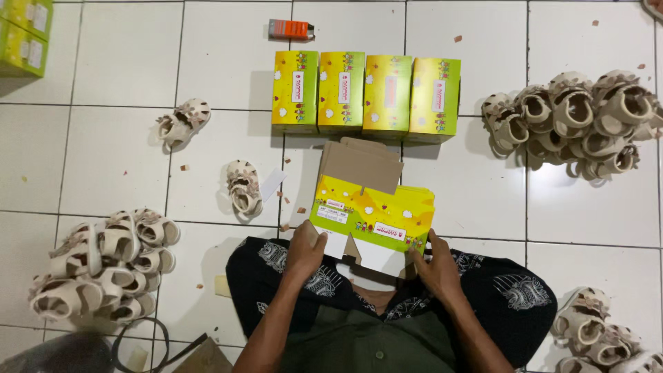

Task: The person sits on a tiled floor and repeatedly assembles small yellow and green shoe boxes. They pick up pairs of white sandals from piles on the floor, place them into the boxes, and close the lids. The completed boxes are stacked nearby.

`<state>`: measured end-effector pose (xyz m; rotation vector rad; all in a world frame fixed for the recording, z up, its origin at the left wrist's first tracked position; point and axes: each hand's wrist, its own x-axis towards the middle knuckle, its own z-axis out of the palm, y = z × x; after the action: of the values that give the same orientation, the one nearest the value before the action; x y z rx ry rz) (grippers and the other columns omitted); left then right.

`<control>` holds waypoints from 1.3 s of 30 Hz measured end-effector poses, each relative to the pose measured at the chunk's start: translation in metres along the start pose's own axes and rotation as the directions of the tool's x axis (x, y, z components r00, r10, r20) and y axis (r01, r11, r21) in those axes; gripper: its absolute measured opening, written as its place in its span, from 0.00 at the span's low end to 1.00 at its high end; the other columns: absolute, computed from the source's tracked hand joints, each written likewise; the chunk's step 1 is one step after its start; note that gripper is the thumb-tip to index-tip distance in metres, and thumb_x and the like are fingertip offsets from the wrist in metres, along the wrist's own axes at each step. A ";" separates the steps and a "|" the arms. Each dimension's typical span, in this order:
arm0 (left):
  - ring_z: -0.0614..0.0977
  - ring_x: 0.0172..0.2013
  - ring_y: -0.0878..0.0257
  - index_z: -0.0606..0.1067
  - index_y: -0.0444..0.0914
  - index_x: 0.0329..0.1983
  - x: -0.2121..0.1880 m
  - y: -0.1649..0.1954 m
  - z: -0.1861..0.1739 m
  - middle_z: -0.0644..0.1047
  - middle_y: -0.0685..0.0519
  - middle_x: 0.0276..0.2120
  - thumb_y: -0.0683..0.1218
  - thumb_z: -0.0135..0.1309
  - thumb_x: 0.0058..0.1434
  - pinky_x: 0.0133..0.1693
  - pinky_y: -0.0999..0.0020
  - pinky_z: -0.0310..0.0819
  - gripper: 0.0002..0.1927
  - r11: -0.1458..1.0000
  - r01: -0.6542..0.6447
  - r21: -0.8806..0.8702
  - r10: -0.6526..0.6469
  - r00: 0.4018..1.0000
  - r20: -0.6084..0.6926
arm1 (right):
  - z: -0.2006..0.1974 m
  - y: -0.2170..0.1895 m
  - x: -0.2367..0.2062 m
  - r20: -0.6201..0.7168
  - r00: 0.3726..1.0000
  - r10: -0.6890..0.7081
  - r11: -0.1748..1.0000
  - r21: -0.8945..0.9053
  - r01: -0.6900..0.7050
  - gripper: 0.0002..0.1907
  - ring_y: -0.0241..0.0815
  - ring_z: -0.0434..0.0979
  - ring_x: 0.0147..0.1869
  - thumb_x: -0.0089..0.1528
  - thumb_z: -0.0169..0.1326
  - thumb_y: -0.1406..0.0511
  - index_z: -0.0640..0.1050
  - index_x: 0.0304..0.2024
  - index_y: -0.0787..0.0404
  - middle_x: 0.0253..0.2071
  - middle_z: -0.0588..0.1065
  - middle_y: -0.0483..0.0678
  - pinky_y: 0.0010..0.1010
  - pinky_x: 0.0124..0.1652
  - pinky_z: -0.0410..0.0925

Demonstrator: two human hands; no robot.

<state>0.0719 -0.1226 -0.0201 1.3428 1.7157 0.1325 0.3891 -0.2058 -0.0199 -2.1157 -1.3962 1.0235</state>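
Yellow-green cardboard box [373, 214], half folded, held over the lap between both hands, long axis running left to right. Left hand [304, 250] closed on the near left corner, right hand [436, 266] closed on the near right edge, both equally near. Brown flaps standing open on the far side, white flaps toward the body. Beyond, four finished boxes [364, 93] in a row; beige sandals [245, 188] on white tiles [124, 55].

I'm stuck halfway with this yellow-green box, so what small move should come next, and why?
Probably fold the brown flaps in. The box is held at both ends by the left hand and right hand, its flaps stand open, and four finished boxes show the shape.
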 end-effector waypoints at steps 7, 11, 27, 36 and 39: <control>0.79 0.45 0.47 0.68 0.30 0.51 -0.039 0.026 -0.004 0.78 0.35 0.47 0.46 0.57 0.60 0.46 0.55 0.72 0.20 0.945 -0.299 -0.133 0.234 0.901 -0.365 | -0.019 -0.037 -0.006 0.172 0.967 0.189 0.967 -0.207 -0.152 0.41 0.58 0.79 0.61 0.64 0.52 0.44 0.68 0.67 0.69 0.58 0.75 0.65 0.45 0.56 0.74; 0.79 0.30 0.61 0.67 0.31 0.52 -0.066 0.057 -0.030 0.83 0.41 0.37 0.44 0.54 0.63 0.32 0.66 0.72 0.18 0.762 -0.223 -0.608 0.140 0.974 -0.180 | -0.036 -0.072 -0.044 0.033 0.669 -0.742 0.518 -0.606 0.604 0.50 0.60 0.69 0.68 0.50 0.59 0.45 0.65 0.68 0.65 0.66 0.68 0.64 0.51 0.58 0.66; 0.68 0.66 0.39 0.54 0.32 0.71 -0.091 0.123 -0.060 0.64 0.31 0.68 0.39 0.53 0.60 0.64 0.55 0.64 0.37 0.698 -0.710 -0.092 0.577 0.635 -0.514 | -0.059 -0.166 -0.072 0.203 0.807 -0.555 0.768 -0.249 0.590 0.36 0.60 0.76 0.56 0.59 0.60 0.57 0.65 0.68 0.54 0.61 0.72 0.57 0.46 0.48 0.72; 0.77 0.57 0.48 0.53 0.35 0.73 -0.067 0.098 -0.050 0.70 0.37 0.65 0.43 0.46 0.62 0.58 0.61 0.71 0.35 0.613 -0.609 -0.504 0.528 0.790 -0.311 | -0.035 -0.161 -0.073 0.173 0.873 -0.456 0.831 -0.269 0.487 0.31 0.56 0.80 0.49 0.62 0.56 0.52 0.70 0.66 0.49 0.61 0.74 0.51 0.45 0.43 0.75; 0.74 0.63 0.51 0.59 0.33 0.73 -0.068 0.098 -0.049 0.67 0.37 0.70 0.45 0.41 0.73 0.63 0.61 0.67 0.26 0.578 -0.705 -0.411 0.576 0.709 -0.407 | -0.036 -0.167 -0.075 0.032 0.783 -0.622 0.736 -0.318 0.598 0.26 0.53 0.82 0.48 0.64 0.55 0.55 0.73 0.64 0.52 0.57 0.77 0.51 0.41 0.37 0.75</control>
<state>0.1056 -0.1177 0.1042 1.4739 1.1173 1.1659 0.2969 -0.2021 0.1425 -1.6352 -2.1258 0.4652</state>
